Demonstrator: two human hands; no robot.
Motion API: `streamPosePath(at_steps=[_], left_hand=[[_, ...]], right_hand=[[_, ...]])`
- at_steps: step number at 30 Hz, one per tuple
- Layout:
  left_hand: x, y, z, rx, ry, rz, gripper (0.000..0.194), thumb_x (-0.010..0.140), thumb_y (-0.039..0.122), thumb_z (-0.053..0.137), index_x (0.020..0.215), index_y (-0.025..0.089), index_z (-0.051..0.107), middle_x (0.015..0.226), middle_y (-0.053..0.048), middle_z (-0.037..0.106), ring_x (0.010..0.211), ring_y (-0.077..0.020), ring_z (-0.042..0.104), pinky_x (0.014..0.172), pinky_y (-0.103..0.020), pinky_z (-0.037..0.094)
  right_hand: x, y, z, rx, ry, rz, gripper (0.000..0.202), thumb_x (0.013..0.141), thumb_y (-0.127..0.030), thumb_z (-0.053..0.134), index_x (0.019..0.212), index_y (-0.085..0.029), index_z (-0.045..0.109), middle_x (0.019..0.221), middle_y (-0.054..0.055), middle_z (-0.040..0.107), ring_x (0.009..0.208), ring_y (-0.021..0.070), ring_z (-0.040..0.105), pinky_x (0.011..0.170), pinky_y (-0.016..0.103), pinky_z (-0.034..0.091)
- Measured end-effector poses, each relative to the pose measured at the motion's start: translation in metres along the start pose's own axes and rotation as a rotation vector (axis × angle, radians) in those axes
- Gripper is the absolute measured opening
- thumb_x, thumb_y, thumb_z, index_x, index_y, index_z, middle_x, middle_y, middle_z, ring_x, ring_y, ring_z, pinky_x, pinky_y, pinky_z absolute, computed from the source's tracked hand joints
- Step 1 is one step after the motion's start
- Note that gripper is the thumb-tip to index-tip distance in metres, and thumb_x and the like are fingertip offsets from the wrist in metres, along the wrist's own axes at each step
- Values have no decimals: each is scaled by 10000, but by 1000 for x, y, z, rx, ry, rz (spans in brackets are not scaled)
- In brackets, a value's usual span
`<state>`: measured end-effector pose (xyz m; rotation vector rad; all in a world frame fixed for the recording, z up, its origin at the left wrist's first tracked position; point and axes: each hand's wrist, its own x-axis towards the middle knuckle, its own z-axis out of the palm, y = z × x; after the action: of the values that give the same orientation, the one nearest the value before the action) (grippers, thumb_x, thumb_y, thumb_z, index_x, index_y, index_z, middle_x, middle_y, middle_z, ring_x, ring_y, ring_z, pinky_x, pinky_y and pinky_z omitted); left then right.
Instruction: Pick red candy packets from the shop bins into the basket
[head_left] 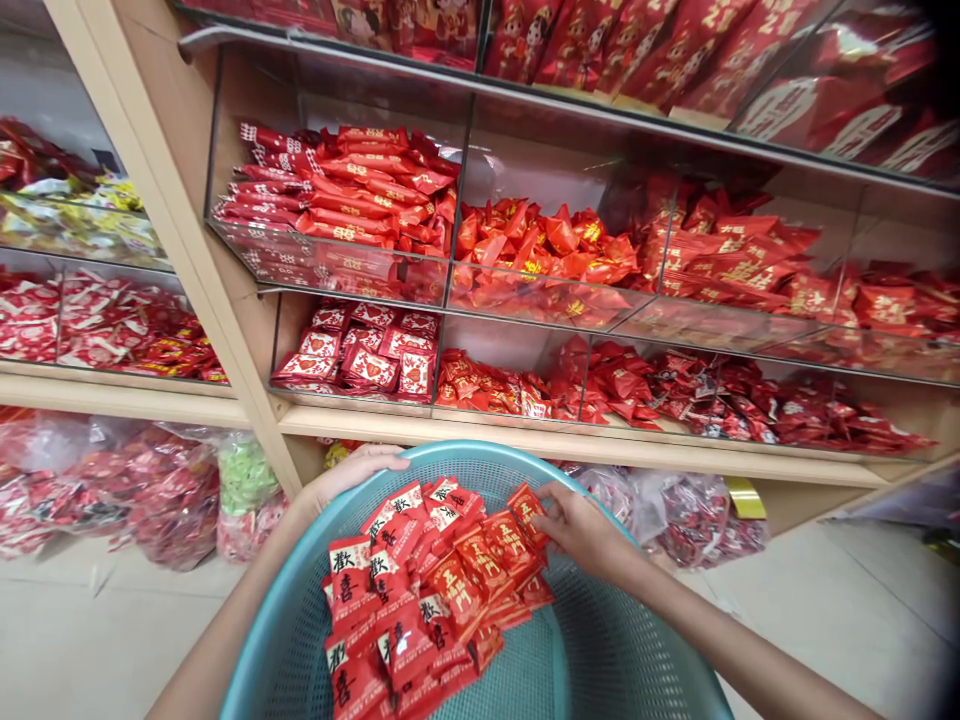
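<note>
The left hand (364, 475) closes over the rim of 1 teal basket (487, 455), while the right hand (574, 525), fingers curled narrow, touches the edge of a gold-lettered packet (526, 513) inside it; I cannot tell whether it grips. This packet's long axis slants, top toward upper left, ending a row of 4 overlapping face-up ones. Mesh floor (525, 655) shows between the pile's right edge and the basket wall.

Open room right of the red packets (465, 580)

Inside the teal mesh basket (622, 655), there is room to pass near bottom centre, but the right hand (585, 530) reaches in over that side's rim. Mid-frame, clear front panels (555, 300) block the bins' lower part.
</note>
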<state>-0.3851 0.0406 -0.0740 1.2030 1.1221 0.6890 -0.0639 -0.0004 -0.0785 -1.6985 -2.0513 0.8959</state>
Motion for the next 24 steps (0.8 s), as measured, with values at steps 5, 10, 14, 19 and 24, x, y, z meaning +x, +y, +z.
streamPosePath(at_steps=[5,10,14,19,24], left_hand=[[0,-2,0,-7,-11,0,286,656,404,646,887,238,674,859,-21,694,761,-205,602,739,-319,462],[3,-5,-4,28,-8,16,305,652,418,648,900,242,673,878,-23,692,803,-217,603,771,-325,456],[5,-7,-6,64,15,23,298,651,418,650,891,242,674,897,-23,691,827,-224,601,771,-323,454],[6,-10,-7,69,11,51,290,654,435,640,874,250,677,912,-23,690,824,-221,604,779,-320,451],[7,-13,-9,38,24,37,293,637,441,652,865,260,681,877,-25,697,786,-217,606,757,-319,461]], right_hand=[[0,-2,0,-48,-46,-57,214,840,-260,384,971,-182,536,530,-39,536,524,145,533,519,241,366],[-3,-6,1,-332,20,-54,224,878,-255,357,977,-199,549,804,38,641,819,174,591,657,241,378],[-10,-20,2,-539,21,-26,233,904,-241,319,933,-191,545,819,70,643,781,183,607,622,251,357],[4,-52,-23,-713,114,-44,230,901,-278,354,868,-190,564,874,95,643,754,207,618,565,263,325],[61,-89,-55,-657,364,-200,241,890,-276,360,882,-195,587,880,74,653,807,187,605,643,252,357]])
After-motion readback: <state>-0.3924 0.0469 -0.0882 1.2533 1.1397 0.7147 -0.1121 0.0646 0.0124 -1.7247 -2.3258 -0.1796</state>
